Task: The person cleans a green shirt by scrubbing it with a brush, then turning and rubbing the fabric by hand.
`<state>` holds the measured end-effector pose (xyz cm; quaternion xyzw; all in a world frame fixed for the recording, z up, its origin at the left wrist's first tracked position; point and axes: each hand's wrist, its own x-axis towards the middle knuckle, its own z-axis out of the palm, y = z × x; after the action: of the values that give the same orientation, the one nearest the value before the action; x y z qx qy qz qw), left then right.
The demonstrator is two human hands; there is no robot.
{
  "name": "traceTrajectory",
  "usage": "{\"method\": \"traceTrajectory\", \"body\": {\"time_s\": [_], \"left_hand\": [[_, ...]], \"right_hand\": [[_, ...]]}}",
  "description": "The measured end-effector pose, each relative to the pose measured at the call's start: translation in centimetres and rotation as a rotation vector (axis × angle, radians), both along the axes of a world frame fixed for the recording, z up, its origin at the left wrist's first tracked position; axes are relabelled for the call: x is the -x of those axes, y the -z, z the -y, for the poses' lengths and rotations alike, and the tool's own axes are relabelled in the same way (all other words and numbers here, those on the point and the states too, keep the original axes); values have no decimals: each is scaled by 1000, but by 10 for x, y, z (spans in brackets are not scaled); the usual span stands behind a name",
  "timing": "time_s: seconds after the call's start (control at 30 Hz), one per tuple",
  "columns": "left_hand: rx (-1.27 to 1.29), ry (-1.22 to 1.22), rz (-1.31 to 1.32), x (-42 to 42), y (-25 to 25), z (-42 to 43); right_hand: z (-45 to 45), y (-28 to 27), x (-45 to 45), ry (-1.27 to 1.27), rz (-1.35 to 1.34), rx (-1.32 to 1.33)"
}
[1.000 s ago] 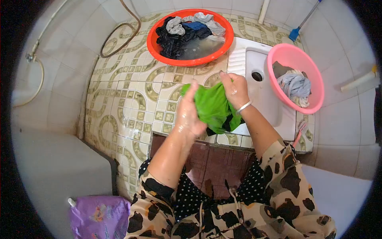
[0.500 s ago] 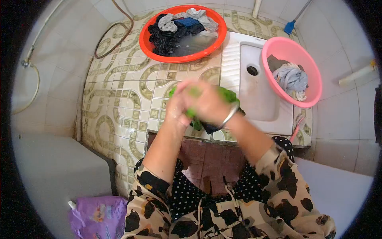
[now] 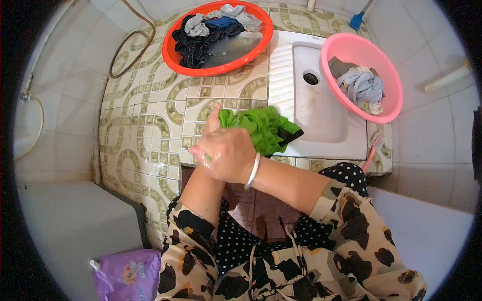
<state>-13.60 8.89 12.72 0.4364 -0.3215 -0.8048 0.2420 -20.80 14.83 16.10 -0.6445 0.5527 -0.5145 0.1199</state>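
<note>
A wet, bunched green cloth (image 3: 266, 128) with a dark corner lies over the tiled edge and the near rim of the squat toilet. My right hand (image 3: 226, 153), a pale bangle on its wrist, crosses over my left hand and is closed, with a bit of green showing by its fingers. Only one upright digit and part of the edge of my left hand (image 3: 214, 118) show, against the cloth's left end; the rest is hidden behind my right hand. Suds or water glisten on the right hand's skin.
A red basin (image 3: 218, 70) of dark and grey clothes in cloudy water stands at the back. A pink basin (image 3: 394, 95) with clothes overlaps the squat toilet (image 3: 321, 120). A pink brush (image 3: 372, 150) lies right, a purple packet (image 3: 128, 276) lower left, a hose (image 3: 150, 37) behind.
My right hand has moved left and nearer to me, from over the cloth to across my left wrist. More of the green cloth shows. The whole view has shifted slightly.
</note>
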Motion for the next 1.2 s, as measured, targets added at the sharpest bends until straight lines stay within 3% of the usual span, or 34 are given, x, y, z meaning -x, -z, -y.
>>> {"method": "traceTrajectory", "body": {"time_s": [0.03, 0.1, 0.17, 0.23, 0.3, 0.43, 0.5, 0.57, 0.63, 0.67, 0.73, 0.77, 0.83, 0.87, 0.93, 0.97, 1.07, 1.17, 1.2], "left_hand": [[1, -4, -2, 0, 4, 4], [-150, 39, -561, 2, 8, 17], [-101, 36, -517, -1, -23, 13], [-4, 15, -443, -5, -54, 12], [-1, 89, -499, -15, -48, 17], [-43, 107, -584, -19, -47, 11], [-43, 144, -641, -25, -45, 17], [4, 144, -691, -29, -45, 22], [-18, 149, -727, -29, -46, 31], [-14, 83, -568, -27, -47, 32], [38, -95, -335, -14, -57, 27], [38, -95, -335, -13, -52, 30], [66, -217, -297, -11, -47, 35], [63, -251, -292, -13, -47, 35], [50, -241, -301, -15, -41, 37], [32, -233, -313, -15, -38, 38], [15, -153, -260, 4, -41, 15], [-158, -160, -304, 19, -22, 5], [-207, -172, -283, 19, -19, 7]], "right_hand": [[1, 4, 0, 47, 48, 10], [7, 3, 13, 228, 150, -31], [14, 12, 50, 332, -65, -483], [9, 49, 75, -31, -64, -695], [-2, 60, 75, -65, -269, -514], [-1, 61, 85, -137, -232, -557], [6, 67, 100, -348, -19, -845], [4, 64, 123, -366, 111, -795], [2, 58, 141, -406, 1086, -423], [1, 57, 147, -409, 1083, -423], [-7, 23, 147, -442, 1526, -215], [-10, 18, 144, -442, 1526, -216], [-12, 13, 138, -303, 1079, -439], [-13, 14, 137, -304, 1081, -436], [-15, 18, 138, -325, 305, -662], [-15, 20, 143, -323, 306, -661], [-10, 25, 155, -279, 1282, -284], [3, 14, 123, -173, 1131, -264], [6, 4, 99, -182, 799, -277]]}}
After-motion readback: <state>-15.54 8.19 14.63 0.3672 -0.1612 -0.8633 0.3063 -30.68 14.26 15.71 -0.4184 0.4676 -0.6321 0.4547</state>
